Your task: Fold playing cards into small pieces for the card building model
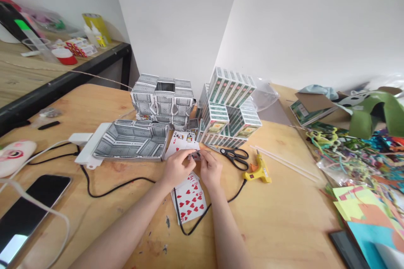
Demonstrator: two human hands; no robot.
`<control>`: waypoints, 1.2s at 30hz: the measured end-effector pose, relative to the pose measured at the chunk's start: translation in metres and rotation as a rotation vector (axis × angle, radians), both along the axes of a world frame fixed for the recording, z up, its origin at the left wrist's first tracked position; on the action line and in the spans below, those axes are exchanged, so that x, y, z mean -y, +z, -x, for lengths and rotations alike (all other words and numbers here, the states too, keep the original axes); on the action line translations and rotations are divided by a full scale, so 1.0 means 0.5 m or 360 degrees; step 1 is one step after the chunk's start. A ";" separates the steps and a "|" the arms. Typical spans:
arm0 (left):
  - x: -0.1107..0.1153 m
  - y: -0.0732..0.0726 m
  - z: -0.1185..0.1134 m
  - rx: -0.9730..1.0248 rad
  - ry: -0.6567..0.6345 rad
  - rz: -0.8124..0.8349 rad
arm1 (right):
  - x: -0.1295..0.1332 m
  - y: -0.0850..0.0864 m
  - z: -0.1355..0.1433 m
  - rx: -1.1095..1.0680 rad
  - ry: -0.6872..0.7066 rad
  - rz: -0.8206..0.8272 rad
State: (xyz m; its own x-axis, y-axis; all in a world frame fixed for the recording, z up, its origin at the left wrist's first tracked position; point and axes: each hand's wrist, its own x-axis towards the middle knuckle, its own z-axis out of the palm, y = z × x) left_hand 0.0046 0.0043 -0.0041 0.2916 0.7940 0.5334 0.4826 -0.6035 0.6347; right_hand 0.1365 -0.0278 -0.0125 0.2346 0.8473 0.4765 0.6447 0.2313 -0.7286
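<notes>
Both hands low over the wooden table (pixel 284 210), brought close together, fingers bent. Left hand (pixel 179 167): thumb and forefinger nearly meeting, pinched on one end of a small card piece (pixel 196 155). Right hand (pixel 211 169): fingertips closed on the other end; gap between the digits slight. The piece itself is mostly covered by fingers; from where I stand I cannot tell whether it is folded. It sits between the two hands, above loose playing cards (pixel 192 204), hearts face up on the near side, with more cards beyond the fingers.

Black cable (pixel 189 233) lies across the near cards, looping between the forearms. Just right of the right hand: black-handled scissors (pixel 235 157), then a yellow glue gun (pixel 261 171). Beyond the left hand, an open tray (pixel 134 141) faced with card backs; past the right, stacked card boxes (pixel 229 107).
</notes>
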 end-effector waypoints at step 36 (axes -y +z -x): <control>-0.009 -0.007 0.005 0.0047 0.0079 0.0119 | 0.004 0.013 0.015 -0.0127 0.0016 0.0193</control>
State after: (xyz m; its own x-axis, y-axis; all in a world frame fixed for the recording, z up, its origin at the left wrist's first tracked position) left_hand 0.0020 0.0087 -0.0076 0.2360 0.8451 0.4796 0.4912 -0.5296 0.6915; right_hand 0.1287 -0.0297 -0.0061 0.2592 0.8999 0.3507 0.5816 0.1444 -0.8005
